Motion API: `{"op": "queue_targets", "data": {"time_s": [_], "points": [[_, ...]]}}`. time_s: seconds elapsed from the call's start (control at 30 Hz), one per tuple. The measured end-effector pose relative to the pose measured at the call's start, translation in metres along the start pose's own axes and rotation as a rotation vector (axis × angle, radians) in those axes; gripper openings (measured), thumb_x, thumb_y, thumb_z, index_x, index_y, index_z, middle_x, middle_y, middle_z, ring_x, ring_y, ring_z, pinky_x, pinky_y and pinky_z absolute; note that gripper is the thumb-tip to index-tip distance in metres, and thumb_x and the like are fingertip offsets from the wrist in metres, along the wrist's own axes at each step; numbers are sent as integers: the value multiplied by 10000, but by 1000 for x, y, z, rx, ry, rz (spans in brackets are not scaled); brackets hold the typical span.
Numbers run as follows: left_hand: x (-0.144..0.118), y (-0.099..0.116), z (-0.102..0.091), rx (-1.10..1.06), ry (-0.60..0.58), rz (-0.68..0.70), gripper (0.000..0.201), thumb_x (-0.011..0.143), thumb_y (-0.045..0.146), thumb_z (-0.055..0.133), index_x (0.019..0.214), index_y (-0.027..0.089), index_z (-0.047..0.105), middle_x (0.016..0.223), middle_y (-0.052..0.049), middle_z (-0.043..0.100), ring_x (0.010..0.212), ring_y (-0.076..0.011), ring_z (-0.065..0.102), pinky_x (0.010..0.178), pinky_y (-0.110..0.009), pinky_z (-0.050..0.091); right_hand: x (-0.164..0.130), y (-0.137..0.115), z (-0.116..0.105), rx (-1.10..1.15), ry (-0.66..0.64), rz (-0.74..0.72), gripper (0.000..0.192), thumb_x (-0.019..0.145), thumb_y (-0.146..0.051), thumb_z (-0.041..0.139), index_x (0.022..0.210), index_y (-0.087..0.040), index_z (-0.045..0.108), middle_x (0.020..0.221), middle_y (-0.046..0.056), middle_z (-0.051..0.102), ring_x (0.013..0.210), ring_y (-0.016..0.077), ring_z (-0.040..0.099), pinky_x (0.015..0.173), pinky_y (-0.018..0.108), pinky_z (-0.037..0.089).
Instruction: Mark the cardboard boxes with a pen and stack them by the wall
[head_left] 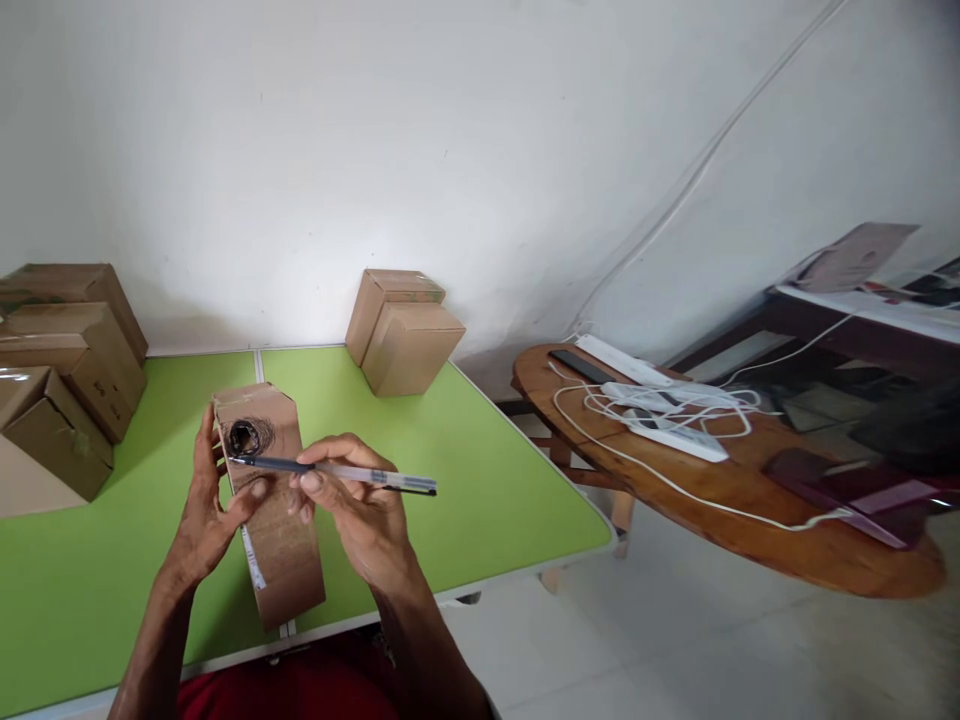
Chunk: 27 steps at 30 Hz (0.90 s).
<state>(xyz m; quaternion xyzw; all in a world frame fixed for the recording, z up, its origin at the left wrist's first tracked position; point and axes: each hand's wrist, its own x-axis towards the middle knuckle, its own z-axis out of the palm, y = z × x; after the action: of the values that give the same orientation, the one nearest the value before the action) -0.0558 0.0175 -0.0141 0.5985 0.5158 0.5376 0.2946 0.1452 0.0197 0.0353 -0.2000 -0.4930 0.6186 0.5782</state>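
A brown cardboard box (281, 550) stands tilted over the near part of the green table, a black scribbled ring around a dark hole marked near its far end. My left hand (206, 510) grips the box from its left side, thumb on the near face and fingers behind the edge. Pinched between the thumb and fingers of my right hand (360, 510) is a pen (360, 474) with a clear barrel and a black grip. Its tip points left, just below the black ring; whether it touches the cardboard I cannot tell.
Several cardboard boxes (82, 370) stand at the left of the green table (480, 510). Two more boxes (412, 345) are against the wall. To the right, a wooden table (675, 500) carries white power strips (675, 435) and tangled white cables (600, 400).
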Motion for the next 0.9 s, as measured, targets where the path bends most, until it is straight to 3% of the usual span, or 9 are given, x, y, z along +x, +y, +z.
{"op": "queue_targets", "data": {"time_s": [0.17, 0.47, 0.63, 0.73, 0.9], "points": [[-1, 7, -1, -18, -20, -50, 1246, 900, 728, 790, 1859, 289, 128, 1827, -218, 396, 1645, -460, 461, 1329, -687, 414, 4, 14, 7, -50, 54, -41, 357, 972, -566, 870, 980, -233, 742, 767, -12, 713, 626, 143, 661, 611, 275, 544], [-4, 9, 1, -22, -28, -22, 1211, 926, 666, 798, 1857, 313, 109, 1876, -187, 317, 1669, -443, 433, 1324, -656, 437, -4, 12, 2, -217, 75, -49, 375, 1026, -601, 794, 1003, -228, 759, 768, 5, 724, 636, 147, 651, 586, 268, 502], [-4, 9, 0, -12, -24, -48, 1241, 923, 708, 784, 1857, 279, 89, 1874, -204, 308, 1730, -446, 319, 1372, -669, 348, -3, 6, -5, -267, 242, -133, 406, 1009, -614, 800, 909, -230, 713, 678, -17, 661, 566, 136, 594, 532, 255, 452], [-4, 11, 0, -30, -43, -74, 1262, 916, 723, 785, 1858, 296, 62, 1872, -206, 307, 1711, -449, 359, 1354, -663, 381, 3, 0, -6, -272, 320, -166, 395, 1011, -604, 800, 913, -232, 708, 669, -13, 667, 571, 146, 607, 534, 263, 464], [-4, 14, 1, -34, -51, -72, 1269, 908, 726, 790, 1856, 284, 72, 1863, -227, 312, 1642, -453, 460, 1337, -672, 397, 16, -5, 5, -213, 265, -206, 368, 1015, -593, 802, 979, -234, 729, 715, -2, 710, 603, 160, 650, 567, 285, 523]]}}
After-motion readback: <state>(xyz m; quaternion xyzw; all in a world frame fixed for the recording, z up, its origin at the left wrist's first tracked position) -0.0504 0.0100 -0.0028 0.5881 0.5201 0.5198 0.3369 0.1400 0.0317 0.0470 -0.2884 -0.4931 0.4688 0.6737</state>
